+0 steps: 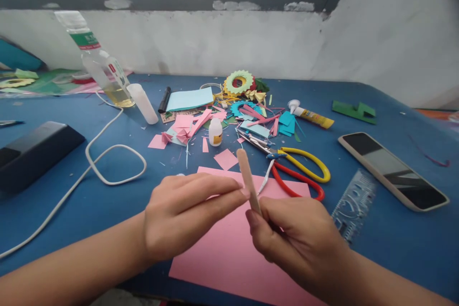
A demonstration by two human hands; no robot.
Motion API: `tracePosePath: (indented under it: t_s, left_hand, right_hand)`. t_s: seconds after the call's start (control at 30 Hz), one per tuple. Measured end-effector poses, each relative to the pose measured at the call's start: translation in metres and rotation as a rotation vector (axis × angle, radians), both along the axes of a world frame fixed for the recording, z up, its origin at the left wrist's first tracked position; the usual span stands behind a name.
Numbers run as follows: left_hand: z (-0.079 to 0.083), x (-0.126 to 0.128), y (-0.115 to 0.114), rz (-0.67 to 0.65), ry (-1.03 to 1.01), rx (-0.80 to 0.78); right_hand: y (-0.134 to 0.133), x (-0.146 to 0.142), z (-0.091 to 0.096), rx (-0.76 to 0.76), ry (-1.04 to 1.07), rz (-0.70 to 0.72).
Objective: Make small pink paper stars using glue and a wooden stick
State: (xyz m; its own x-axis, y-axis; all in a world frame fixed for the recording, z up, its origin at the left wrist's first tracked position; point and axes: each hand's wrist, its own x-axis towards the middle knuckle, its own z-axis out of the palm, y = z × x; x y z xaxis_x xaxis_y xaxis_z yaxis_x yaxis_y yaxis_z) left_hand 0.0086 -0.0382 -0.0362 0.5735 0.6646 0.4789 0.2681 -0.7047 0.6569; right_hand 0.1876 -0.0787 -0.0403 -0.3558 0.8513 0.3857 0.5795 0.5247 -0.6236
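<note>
My right hand is closed around the lower end of a pale wooden craft stick and holds it upright above a pink paper sheet. My left hand reaches across with its fingers held together, and the fingertips touch the stick about halfway up. Both hands hover over the near part of the blue table.
Yellow and red scissors and a clear ruler lie right of the sheet, a phone farther right. Behind are paper scraps, a small white glue bottle, a glue stick, a plastic bottle, a white cable and a black box.
</note>
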Motion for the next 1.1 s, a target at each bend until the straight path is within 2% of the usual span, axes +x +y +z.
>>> tracePosePath:
  t_s: [0.13,0.3,0.57,0.67,0.77,0.83,0.9,0.97,1.1]
  left_hand:
    - [-0.004,0.003,0.001,0.055,-0.056,-0.014]
    - [-0.005,0.011,0.000,0.161,-0.154,-0.128]
    - [-0.003,0.006,0.000,0.074,-0.094,-0.061]
    - [-0.005,0.001,0.000,0.017,-0.033,0.010]
    - [-0.005,0.000,0.000,-0.053,0.042,0.165]
    - [-0.003,0.002,0.000,-0.054,0.046,0.258]
    - [0.000,0.007,0.000,-0.014,-0.002,0.281]
    - [0.002,0.012,0.000,0.042,-0.103,0.163]
    - [0.006,0.020,0.000,0.139,-0.252,-0.441]
  right_hand:
    - [0.000,0.001,-0.003,-0.031,-0.005,0.007]
    - [0.001,0.002,-0.006,-0.073,0.026,0.047]
    - [0.000,0.002,-0.013,-0.122,0.106,0.102]
    - [0.001,0.001,-0.016,-0.123,0.163,0.092]
    - [0.002,0.001,-0.013,-0.126,0.143,0.104]
    - [0.003,0.001,-0.008,-0.091,0.133,0.088]
    - [0.002,0.002,-0.004,-0.047,0.096,0.054]
    - [0.002,0.002,-0.001,0.034,0.046,-0.003]
    - [0.002,0.003,-0.003,0.309,-0.120,-0.156]
